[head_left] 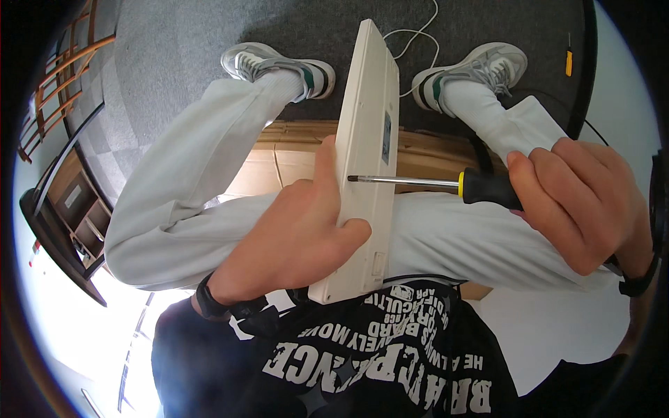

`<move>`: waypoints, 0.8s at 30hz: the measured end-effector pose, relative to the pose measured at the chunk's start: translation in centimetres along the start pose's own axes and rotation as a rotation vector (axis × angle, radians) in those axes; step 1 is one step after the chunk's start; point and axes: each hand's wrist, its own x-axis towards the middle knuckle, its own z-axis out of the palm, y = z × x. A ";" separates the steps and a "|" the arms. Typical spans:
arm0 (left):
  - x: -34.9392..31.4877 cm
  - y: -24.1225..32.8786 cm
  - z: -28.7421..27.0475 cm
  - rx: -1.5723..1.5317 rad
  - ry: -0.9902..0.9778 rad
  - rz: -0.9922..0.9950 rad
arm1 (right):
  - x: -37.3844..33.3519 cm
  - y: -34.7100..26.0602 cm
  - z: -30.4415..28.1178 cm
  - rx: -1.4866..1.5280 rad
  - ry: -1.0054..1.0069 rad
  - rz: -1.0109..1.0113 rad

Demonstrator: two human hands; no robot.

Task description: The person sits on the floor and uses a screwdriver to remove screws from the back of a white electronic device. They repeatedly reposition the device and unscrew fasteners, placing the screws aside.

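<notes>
A long, flat off-white plastic case point(368, 209), shaped like a keyboard and turned on edge, stands tilted across my lap. It carries a small dark label point(387, 138) on the side facing right. My left hand point(296, 223) grips its left edge, the index finger stretched along it and the thumb over the near part. In my right hand point(582, 198) is the black handle of a screwdriver point(425, 182) with a yellow collar. Its metal shaft points left, and the tip overlaps the case's surface; whether it touches a screw I cannot tell.
Behind the case, a cardboard box point(293, 157) lies between my legs. A white cable point(421, 35) loops over the grey carpet point(174, 42) near my shoes. At the far right lies a small yellow-handled screwdriver point(568, 63). Wooden furniture point(77, 216) stands on the left.
</notes>
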 end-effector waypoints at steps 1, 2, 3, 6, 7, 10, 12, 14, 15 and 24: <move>0.0 0.1 0.1 -0.003 0.002 -0.008 | -0.1 0.1 0.0 0.058 -0.015 0.035; 0.0 0.1 0.1 -0.004 0.004 -0.016 | -0.1 0.1 0.0 0.116 -0.028 0.071; 0.0 0.2 0.3 -0.027 0.006 -0.021 | -0.1 0.1 -0.1 0.188 -0.057 0.109; 0.1 0.4 0.4 -0.037 0.012 -0.028 | -0.1 0.3 -0.7 0.328 -0.112 0.224; 0.1 0.4 0.5 -0.004 0.015 -0.026 | -0.1 0.4 -1.0 0.374 -0.148 0.274; 0.1 0.3 0.6 0.031 0.016 -0.022 | 0.1 0.3 -1.4 0.532 -0.288 0.453; 0.3 0.2 0.7 0.039 0.025 -0.006 | 0.1 0.2 -1.3 0.635 -0.294 0.564; 0.3 0.2 0.9 0.055 0.040 0.018 | 0.1 -0.4 -0.9 0.697 -0.213 0.741; 0.3 0.2 1.0 0.050 0.037 0.014 | 0.2 -1.1 -0.5 0.700 -0.127 0.869; 0.4 0.2 0.6 -0.063 0.018 0.055 | 0.7 -0.7 -2.0 0.436 -0.172 0.493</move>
